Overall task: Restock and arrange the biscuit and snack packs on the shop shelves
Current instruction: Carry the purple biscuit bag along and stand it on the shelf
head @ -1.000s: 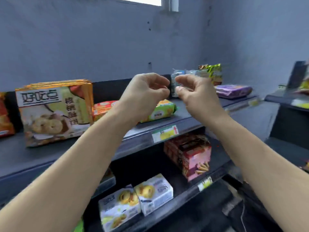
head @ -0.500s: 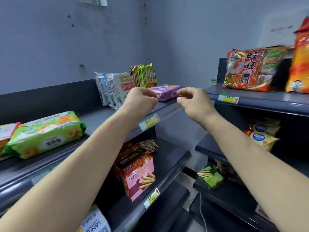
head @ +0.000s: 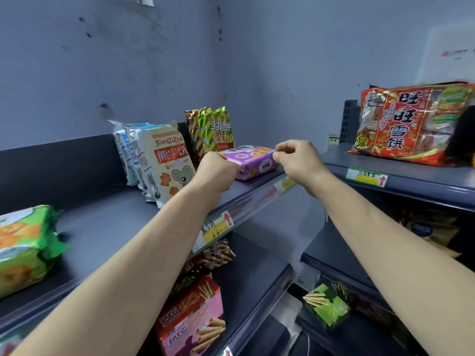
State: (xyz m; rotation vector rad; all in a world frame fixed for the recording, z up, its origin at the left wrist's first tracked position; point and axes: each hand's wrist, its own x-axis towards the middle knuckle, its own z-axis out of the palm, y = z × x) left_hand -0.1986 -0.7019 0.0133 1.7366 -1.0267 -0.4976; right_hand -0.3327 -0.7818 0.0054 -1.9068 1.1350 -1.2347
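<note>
I see the purple plastic-wrapped biscuit pack (head: 254,164), printed with round orange biscuits, lying flat at the front edge of the dark grey metal top shelf (head: 108,227), just above centre toward 12 o'clock. My left hand (head: 218,172) is curled round its left end, and my right hand (head: 299,163) pinches its right end between thumb and forefinger. Upright green and brown foil stick-snack bags (head: 216,129) stand just behind it at 11 o'clock. White bags with a grey mouse (head: 164,160) lean at 10 o'clock, near my left wrist. A large red rice-cracker bag (head: 411,124) lies at 2 o'clock on the neighbouring shelf (head: 411,183), well apart.
</note>
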